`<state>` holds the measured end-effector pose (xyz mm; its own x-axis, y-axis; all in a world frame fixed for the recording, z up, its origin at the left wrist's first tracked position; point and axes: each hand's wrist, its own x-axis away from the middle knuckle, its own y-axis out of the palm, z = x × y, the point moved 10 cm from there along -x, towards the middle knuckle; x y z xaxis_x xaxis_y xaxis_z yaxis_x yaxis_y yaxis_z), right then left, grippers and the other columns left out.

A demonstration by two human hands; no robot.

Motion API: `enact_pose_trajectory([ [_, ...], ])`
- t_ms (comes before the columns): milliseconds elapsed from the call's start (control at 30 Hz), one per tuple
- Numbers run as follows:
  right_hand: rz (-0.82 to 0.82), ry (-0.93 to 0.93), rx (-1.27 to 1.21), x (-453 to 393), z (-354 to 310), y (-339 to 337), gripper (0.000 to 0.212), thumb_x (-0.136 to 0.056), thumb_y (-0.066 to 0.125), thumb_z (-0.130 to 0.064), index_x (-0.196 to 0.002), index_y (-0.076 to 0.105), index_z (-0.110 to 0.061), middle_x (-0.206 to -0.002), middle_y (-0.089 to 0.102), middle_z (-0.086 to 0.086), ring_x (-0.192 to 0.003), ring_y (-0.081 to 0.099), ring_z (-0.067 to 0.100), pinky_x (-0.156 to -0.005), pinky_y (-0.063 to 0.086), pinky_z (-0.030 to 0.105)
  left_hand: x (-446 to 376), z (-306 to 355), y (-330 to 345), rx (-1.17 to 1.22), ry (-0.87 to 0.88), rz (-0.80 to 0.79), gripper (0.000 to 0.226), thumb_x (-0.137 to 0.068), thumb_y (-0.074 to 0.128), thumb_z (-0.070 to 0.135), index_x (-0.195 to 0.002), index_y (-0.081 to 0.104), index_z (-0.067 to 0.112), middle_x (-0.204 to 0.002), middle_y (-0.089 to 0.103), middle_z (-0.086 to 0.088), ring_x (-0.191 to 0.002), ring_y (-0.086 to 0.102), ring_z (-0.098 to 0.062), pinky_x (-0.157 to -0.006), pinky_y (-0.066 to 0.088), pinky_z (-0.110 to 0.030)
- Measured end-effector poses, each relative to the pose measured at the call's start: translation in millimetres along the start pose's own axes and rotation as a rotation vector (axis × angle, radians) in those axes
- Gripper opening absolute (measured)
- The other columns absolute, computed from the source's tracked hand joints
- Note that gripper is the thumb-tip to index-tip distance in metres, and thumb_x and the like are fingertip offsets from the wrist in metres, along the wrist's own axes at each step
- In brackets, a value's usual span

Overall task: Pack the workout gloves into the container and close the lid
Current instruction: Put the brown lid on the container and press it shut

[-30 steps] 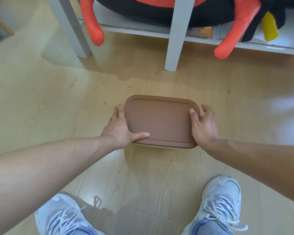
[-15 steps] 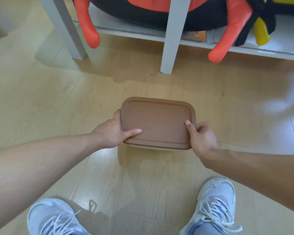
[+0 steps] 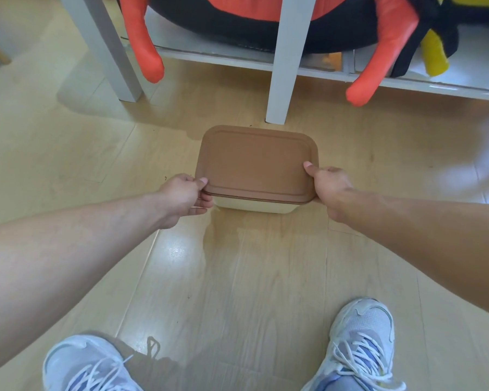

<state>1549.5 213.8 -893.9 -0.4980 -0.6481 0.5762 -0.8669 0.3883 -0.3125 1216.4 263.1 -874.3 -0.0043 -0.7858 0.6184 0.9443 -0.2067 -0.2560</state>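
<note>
Both hands have slid from the lid's (image 3: 256, 162) sides to its near corners, left hand (image 3: 181, 197) and right hand (image 3: 329, 186) pinching lid against container (image 3: 251, 206) on the floor (image 3: 237, 277). Closing looks nearly finished; the gloves, presumably inside, are hidden.

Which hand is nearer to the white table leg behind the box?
Right. The right hand grips the lid's right corner, below the leg; the left hand is farther left.

Under the lid (image 3: 256, 162): contents fully hidden, gloves unseen, only a cream strip of container (image 3: 251, 205) wall showing. Beside its near corners, fingers of left hand (image 3: 181, 197) and right hand (image 3: 329, 184) tucked out of sight. Far behind, plush (image 3: 266, 21) cut off by the top edge; well nearer, shoes (image 3: 362, 348) cropped at the bottom.
</note>
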Motion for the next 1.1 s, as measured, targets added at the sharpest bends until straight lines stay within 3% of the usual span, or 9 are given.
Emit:
enact_pose_trajectory([
  [133,-0.016,0.014,0.049,9.6,5.6,1.4,0.054,-0.086,0.065,-0.058,-0.120,0.064,-0.015,-0.121,0.069,0.005,-0.104,0.069,0.029,-0.100,0.053,0.047,1.9,-8.5,1.4,-0.002,-0.026,0.039,0.018,-0.105,0.051,0.027,-0.093,0.051,0.014,-0.088,0.065,-0.009,-0.073,0.069,-0.022,-0.079,0.060,-0.038],
  [267,-0.064,-0.001,0.064,30.6,22.5,0.2,0.032,-0.096,0.063,-0.042,-0.107,0.066,-0.012,-0.110,0.071,0.006,-0.094,0.072,0.025,-0.077,0.062,0.034,14.4,-21.5,-6.8,0.084,-0.040,0.061,0.014,-0.105,0.051,0.025,-0.104,0.053,0.011,-0.089,0.065,-0.007,-0.074,0.068,-0.021,-0.079,0.060,-0.038],
  [433,-0.092,0.003,0.145,57.6,44.5,-7.3,0.035,-0.089,0.068,-0.047,-0.088,0.070,-0.012,-0.102,0.075,0.006,-0.096,0.073,0.024,-0.084,0.062,0.042,33.2,-50.9,-16.2,0.141,-0.077,-0.049,0.017,-0.104,0.054,0.023,-0.090,0.055,0.013,-0.079,0.061,-0.005,-0.073,0.064,-0.022,-0.078,0.056,-0.037],
  [600,-0.084,-0.013,0.158,56.7,35.6,-7.7,0.049,-0.091,0.062,-0.059,-0.104,0.067,-0.012,-0.100,0.073,0.004,-0.092,0.072,0.021,-0.085,0.060,0.041,34.3,-58.5,-24.5,0.039,-0.103,-0.193,0.018,-0.101,0.060,0.027,-0.086,0.059,0.016,-0.085,0.065,-0.001,-0.082,0.068,-0.021,-0.084,0.055,-0.039],
  [667,-0.073,-0.026,0.115,45.7,20.6,-7.4,0.051,-0.092,0.063,-0.055,-0.110,0.066,-0.008,-0.105,0.072,0.009,-0.093,0.071,0.023,-0.084,0.061,0.041,32.1,-54.8,-26.5,0.002,-0.107,-0.217,0.018,-0.099,0.062,0.026,-0.084,0.058,0.017,-0.085,0.070,0.001,-0.084,0.068,-0.020,-0.088,0.055,-0.040],
  [800,-0.218,0.002,0.105,36.0,3.3,3.8,0.031,-0.098,0.062,-0.042,-0.102,0.068,-0.012,-0.101,0.070,0.003,-0.084,0.068,0.017,-0.071,0.058,0.033,30.3,-53.2,-25.1,-0.037,-0.081,-0.233,0.018,-0.099,0.062,0.028,-0.086,0.058,0.017,-0.092,0.071,-0.002,-0.084,0.068,-0.019,-0.087,0.054,-0.039],
  [933,-0.259,0.036,0.155,36.0,4.0,6.4,0.031,-0.102,0.057,-0.039,-0.110,0.068,-0.011,-0.099,0.068,0.000,-0.083,0.067,0.016,-0.063,0.055,0.030,30.5,-54.1,-24.6,-0.056,-0.059,-0.233,0.016,-0.100,0.060,0.031,-0.093,0.057,0.016,-0.095,0.071,-0.002,-0.088,0.068,-0.020,-0.089,0.054,-0.038],
  [1100,-0.243,0.094,0.275,36.9,-4.5,8.8,0.027,-0.104,0.053,-0.036,-0.108,0.064,-0.011,-0.101,0.065,0.002,-0.088,0.066,0.020,-0.067,0.059,0.038,34.1,-48.8,-24.7,-0.114,-0.054,-0.203,0.018,-0.100,0.060,0.034,-0.093,0.055,0.018,-0.104,0.074,-0.002,-0.094,0.070,-0.019,-0.094,0.052,-0.042],
])
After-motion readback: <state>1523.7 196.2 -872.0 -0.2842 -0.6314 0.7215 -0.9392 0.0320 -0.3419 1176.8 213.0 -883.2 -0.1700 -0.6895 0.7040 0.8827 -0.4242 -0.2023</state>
